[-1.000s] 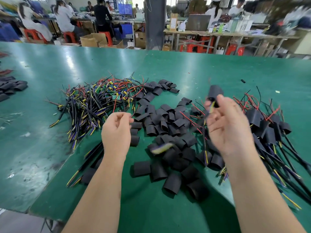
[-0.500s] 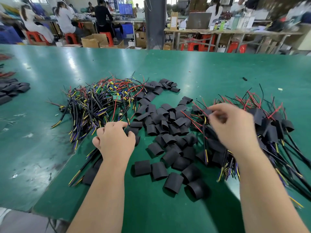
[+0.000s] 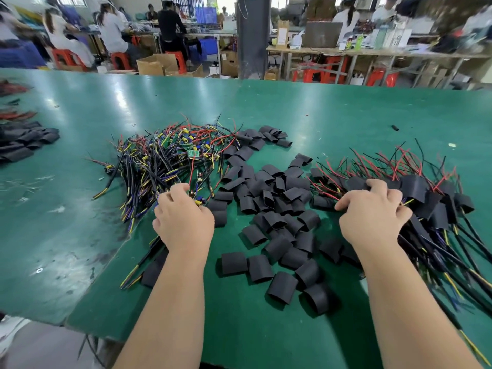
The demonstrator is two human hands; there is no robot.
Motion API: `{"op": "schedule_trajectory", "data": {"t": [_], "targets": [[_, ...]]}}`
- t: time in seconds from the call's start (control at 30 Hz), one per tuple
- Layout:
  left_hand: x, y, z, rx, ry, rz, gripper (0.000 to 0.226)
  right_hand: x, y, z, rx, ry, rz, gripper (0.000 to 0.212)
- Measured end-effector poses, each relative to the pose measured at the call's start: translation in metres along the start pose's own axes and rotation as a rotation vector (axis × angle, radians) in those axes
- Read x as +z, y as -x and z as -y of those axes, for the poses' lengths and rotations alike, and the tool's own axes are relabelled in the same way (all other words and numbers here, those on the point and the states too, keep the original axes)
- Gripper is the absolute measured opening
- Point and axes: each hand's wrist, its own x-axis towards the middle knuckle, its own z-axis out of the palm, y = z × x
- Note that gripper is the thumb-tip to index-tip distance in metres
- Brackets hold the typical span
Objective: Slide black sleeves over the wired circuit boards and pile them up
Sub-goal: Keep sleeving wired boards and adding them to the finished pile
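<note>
A tangle of bare wired circuit boards (image 3: pixel 165 158) lies on the green table (image 3: pixel 319 107) at the left. Loose black sleeves (image 3: pixel 266 187) are scattered in the middle. At the right is a pile of sleeved boards (image 3: pixel 426 193) with red and black wires sticking out. My left hand (image 3: pixel 183 219) grips one wired circuit board (image 3: pixel 197 199) at the near edge of the bare tangle. My right hand (image 3: pixel 372 214) rests on the left edge of the sleeved pile, its fingers curled over a sleeved board (image 3: pixel 355 183).
Another heap of black sleeves (image 3: pixel 24 142) sits at the far left edge. A small black scrap (image 3: pixel 395 127) lies beyond the right pile. The table's front edge (image 3: pixel 80 328) runs close under my forearms. People work at benches behind the table.
My right hand has come down from holding a sleeved board in the air onto the right pile. My left hand reached forward into the bare boards and closed on one.
</note>
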Motion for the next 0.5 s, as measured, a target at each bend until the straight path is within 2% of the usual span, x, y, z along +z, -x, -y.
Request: {"op": "schedule_trajectory", "data": {"t": [0.17,0.3,0.43,0.5], "targets": [[0.001,-0.004,0.005,-0.041,-0.022,0.009,0.048,0.001,0.004,0.004,-0.001,0.094,0.043,0.032],[0.001,-0.005,0.004,0.033,0.071,-0.061,0.041,0.002,0.007,0.004,-0.023,0.087,0.056,0.035],[-0.001,-0.003,-0.002,0.218,0.235,-0.158,0.04,0.004,0.01,0.009,-0.111,-0.129,-0.206,0.027],[-0.003,-0.001,-0.005,0.352,0.369,-0.171,0.04,0.004,0.01,0.013,-0.228,-0.34,-0.296,0.019]]}}
